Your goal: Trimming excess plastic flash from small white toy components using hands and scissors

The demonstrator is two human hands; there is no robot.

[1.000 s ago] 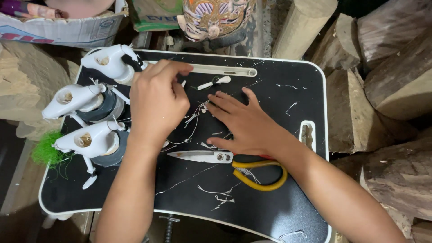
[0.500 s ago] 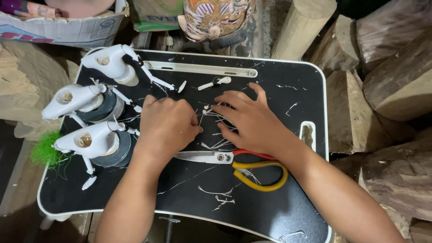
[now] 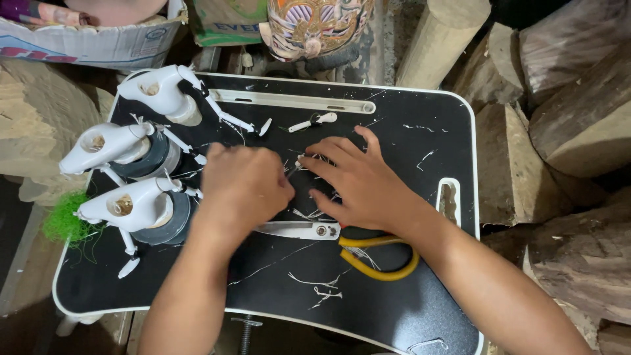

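A: Head view. Your left hand (image 3: 244,187) sits at frame centre on the black lap tray (image 3: 407,289), fingers curled inward, pinching a fine white thread (image 3: 294,168) at its tip.

B: And your right hand (image 3: 358,184)?

A: Just right of it, fingers spread and pressing down on a tangle of white thread scraps (image 3: 314,160); thumb and forefinger meet the left fingertips at that thread. Whether it truly grips the strand, you cannot tell; too fine.

B: Tools near you?

A: Scissors (image 3: 342,240) with yellow loop handles lie below both hands, blade pointing left, partly under your wrists, handles just under the right forearm.

B: Left side of the frame?

A: Three white figurine bodies: one upper left (image 3: 164,92), one mid-left (image 3: 105,144), one lower left (image 3: 135,207), the lower two resting on grey tape rolls (image 3: 172,220). Thin white limbs stick out from them.

B: Anything else?

A: A small white loose piece (image 3: 314,121) above your right hand. A green fibre tuft (image 3: 64,220) at the tray's left edge. Rough wood blocks (image 3: 578,112) at right.
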